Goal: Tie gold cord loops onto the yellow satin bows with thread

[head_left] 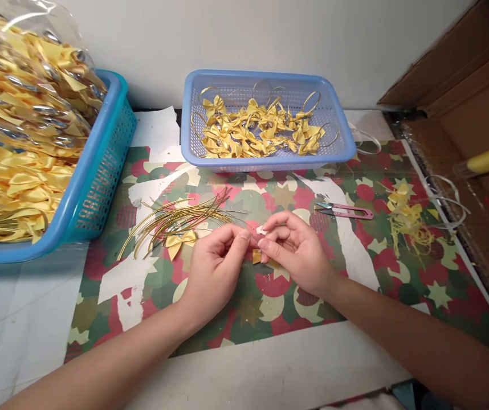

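A small gold ribbon piece (256, 255) is pinched between the fingertips of the left hand (216, 267) and the right hand (298, 253), just above the tabletop (270, 364), both hands closed narrow on it. It is too small and too covered to tell its long axis surely; what shows hangs downward below the fingertips. To do this well, I judge the pinch should stay light and close to the ribbon's middle so the satin does not crease or slip. Just left of the left hand lies a finished yellow bow (180, 240) on a fan of gold cords (176, 219), their long axis running left to right. Beyond the right hand lie pink snips (345, 211), tips pointing left. Farther ahead of both hands stands a blue basket (265, 162) of bows; far left, a larger basket (94, 182).
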{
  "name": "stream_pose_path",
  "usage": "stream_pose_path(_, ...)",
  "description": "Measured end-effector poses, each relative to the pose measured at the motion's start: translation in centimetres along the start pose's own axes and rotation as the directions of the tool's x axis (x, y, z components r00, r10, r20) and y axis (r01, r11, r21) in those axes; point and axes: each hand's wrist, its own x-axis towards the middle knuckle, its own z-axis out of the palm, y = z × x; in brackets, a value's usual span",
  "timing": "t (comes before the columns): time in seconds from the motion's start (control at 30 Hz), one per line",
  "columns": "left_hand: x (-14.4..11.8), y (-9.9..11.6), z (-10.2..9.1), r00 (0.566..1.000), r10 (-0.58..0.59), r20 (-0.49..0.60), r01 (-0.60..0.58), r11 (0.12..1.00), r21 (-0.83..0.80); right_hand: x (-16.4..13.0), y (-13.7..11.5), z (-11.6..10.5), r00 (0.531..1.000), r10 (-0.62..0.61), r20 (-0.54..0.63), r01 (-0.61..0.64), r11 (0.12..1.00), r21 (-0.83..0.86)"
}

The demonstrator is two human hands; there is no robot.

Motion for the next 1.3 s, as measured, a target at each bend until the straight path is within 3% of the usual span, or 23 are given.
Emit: stream_pose_path(1.3, -0.03, -0.17, 0.04, 0.996, 0.086, -0.016, -0.085, 0.995, 0.052, 0.03, -0.02, 0.29, 1.0, 0.005, -0.03, -0.004, 1.0, 0.023)
